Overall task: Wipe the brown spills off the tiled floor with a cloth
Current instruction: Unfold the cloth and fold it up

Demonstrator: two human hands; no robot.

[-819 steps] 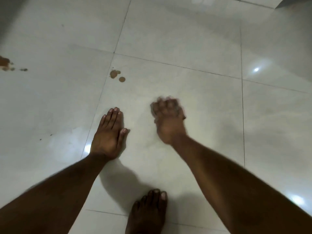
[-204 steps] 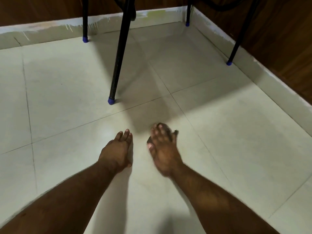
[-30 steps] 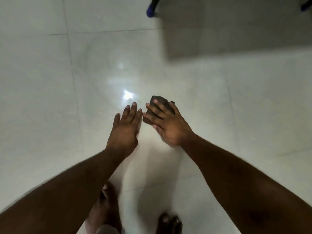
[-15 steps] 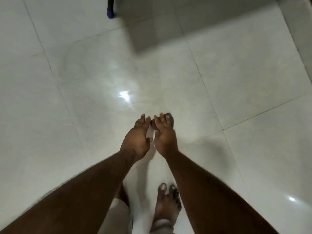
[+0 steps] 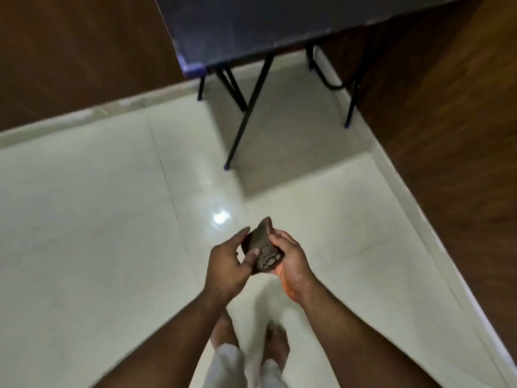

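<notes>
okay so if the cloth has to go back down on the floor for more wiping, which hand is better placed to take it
Right, probably. The cloth lies bunched in the right hand's cupped palm, fingers curled round it, while the left hand only pinches its near edge. No brown spills show on the tiled floor here.

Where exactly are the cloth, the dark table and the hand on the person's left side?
cloth (image 5: 261, 254): head view, on its crumpled middle between both hands.
dark table (image 5: 251, 21): head view, on the flat top.
left hand (image 5: 228, 264): head view, on the back of the hand, whose thumb presses the cloth.
</notes>
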